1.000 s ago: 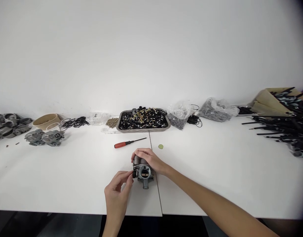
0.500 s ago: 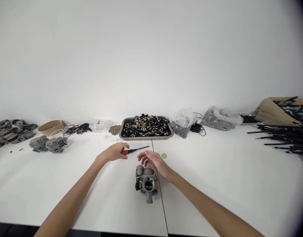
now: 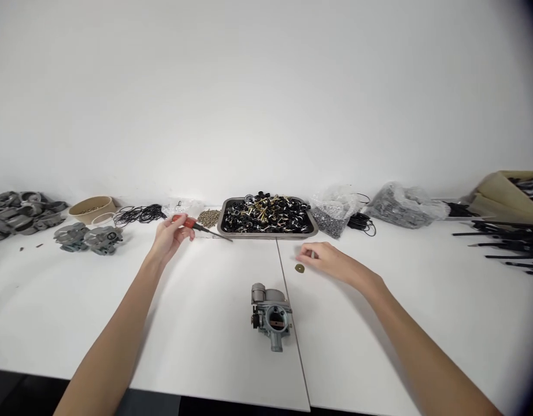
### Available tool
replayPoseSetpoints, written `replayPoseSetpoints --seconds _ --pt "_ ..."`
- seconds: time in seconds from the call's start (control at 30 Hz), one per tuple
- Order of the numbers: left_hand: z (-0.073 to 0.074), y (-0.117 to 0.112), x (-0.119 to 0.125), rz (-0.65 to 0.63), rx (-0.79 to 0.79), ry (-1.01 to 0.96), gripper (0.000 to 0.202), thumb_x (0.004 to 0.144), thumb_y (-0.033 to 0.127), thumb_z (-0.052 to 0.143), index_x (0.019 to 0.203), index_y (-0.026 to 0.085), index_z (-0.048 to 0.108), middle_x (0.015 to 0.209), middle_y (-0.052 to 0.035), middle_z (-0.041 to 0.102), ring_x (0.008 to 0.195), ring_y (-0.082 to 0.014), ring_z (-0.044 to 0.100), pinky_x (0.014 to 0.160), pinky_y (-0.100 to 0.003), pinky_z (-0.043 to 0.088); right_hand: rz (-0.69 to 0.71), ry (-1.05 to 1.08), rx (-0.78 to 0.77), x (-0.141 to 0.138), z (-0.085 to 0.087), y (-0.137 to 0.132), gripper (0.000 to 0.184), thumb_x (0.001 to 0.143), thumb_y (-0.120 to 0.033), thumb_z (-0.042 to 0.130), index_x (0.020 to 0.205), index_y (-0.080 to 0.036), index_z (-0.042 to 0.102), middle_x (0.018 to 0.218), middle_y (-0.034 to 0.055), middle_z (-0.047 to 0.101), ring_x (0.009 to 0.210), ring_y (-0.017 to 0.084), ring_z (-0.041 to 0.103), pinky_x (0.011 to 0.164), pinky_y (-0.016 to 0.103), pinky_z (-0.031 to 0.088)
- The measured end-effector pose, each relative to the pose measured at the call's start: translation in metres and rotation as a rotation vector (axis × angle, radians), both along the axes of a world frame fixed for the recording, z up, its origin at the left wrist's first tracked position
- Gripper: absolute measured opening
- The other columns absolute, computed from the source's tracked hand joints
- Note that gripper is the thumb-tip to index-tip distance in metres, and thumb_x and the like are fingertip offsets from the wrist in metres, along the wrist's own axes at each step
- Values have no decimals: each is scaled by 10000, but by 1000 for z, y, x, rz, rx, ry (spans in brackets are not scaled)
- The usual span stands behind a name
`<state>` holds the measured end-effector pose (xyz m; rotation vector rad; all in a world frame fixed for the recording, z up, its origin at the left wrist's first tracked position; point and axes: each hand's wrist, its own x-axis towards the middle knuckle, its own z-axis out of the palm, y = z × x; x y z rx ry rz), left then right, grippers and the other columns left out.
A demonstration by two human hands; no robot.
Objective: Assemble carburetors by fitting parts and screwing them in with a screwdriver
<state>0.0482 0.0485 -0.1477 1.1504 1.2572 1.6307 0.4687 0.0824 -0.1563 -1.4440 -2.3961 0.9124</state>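
My left hand point(image 3: 170, 236) is closed round the red handle of a screwdriver point(image 3: 197, 225), its dark shaft pointing right and slightly down above the table. My right hand point(image 3: 321, 257) has its fingers loosely bent and slightly apart, with nothing visible in them. Just below those fingertips a small round brass-coloured disc point(image 3: 299, 268) with a centre hole lies on the white table. Between my forearms a grey metal carburetor point(image 3: 273, 318) stands beside the table seam, its round bore facing me. Neither hand touches it.
A tray point(image 3: 266, 236) of black and brass parts stands at the back, with small brass pieces point(image 3: 209, 218) beside it. Clear bags point(image 3: 333, 214) of parts and black rings point(image 3: 140, 214) lie along the wall. Carburetor bodies point(image 3: 104, 238) sit left; black hoses point(image 3: 504, 242) lie right.
My left hand has picked up the screwdriver from the table and carried it left. My right hand has moved right, away from above the carburetor to the disc. The view has shifted slightly.
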Motion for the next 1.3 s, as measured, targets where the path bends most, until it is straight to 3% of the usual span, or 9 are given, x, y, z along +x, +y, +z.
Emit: replayPoseSetpoints --seconds 0.13,0.23,0.33,0.53,0.77,1.0,1.1,1.2,1.3 --pt "-12 6 -23 329 168 -118 396 719 456 670 918 182 466 770 -26 647 479 -121 586 496 -273 482 44 -91 -84 6 -7 3 299 830 -490 620 1012 -255 585 1034 39 591 875 208 577 686 291 419" --pt "-27 11 -33 525 222 -127 375 727 430 666 904 191 436 674 22 611 406 -102 539 419 -233 442 55 -101 -74 4 -15 5 231 823 -427 603 955 -239 572 1019 40 586 873 205 577 706 295 429" --pt "-36 14 -35 610 243 -102 359 737 417 664 903 187 444 654 37 599 390 -102 536 386 -217 433 59 -83 -71 3 -17 6 189 822 -400 588 883 -222 570 1019 41 602 898 207 580 731 296 439" --pt "-36 16 -31 623 264 -45 341 740 394 652 921 182 456 681 42 596 395 -110 556 379 -226 460 35 -88 -63 3 -15 5 243 833 -414 572 1023 -261 579 1084 41 600 944 224 584 723 298 445" --pt "-35 14 -28 594 236 -8 315 755 364 644 924 177 456 689 37 595 412 -119 575 386 -236 491 46 -55 -15 4 -17 6 172 803 -354 609 900 -213 596 1066 71 625 960 239 588 747 314 434" --pt "-36 14 -31 625 179 -45 334 804 377 623 1004 160 469 692 25 604 408 -112 568 400 -248 514 -4 169 -149 -9 -6 -1 187 809 -358 640 857 -181 605 800 38 643 691 172 596 635 306 447" --pt "-36 15 -32 638 141 -88 310 822 356 608 1009 152 469 669 30 586 395 -120 563 394 -259 515 19 366 -226 -19 4 -9 249 815 -400 672 881 -162 644 726 27 643 683 167 616 721 330 475" --pt "-36 16 -33 648 111 -128 246 842 303 578 997 147 469 660 28 582 391 -116 559 396 -250 510 84 508 -311 -28 18 -22 256 811 -404 708 876 -158 676 729 24 661 684 155 629 814 355 483" --pt "-37 16 -34 646 92 -152 196 850 255 547 993 147 468 648 29 579 398 -106 559 408 -234 509 151 585 -428 -36 31 -39 235 788 -383 745 857 -161 710 790 38 675 641 146 618 751 349 505"
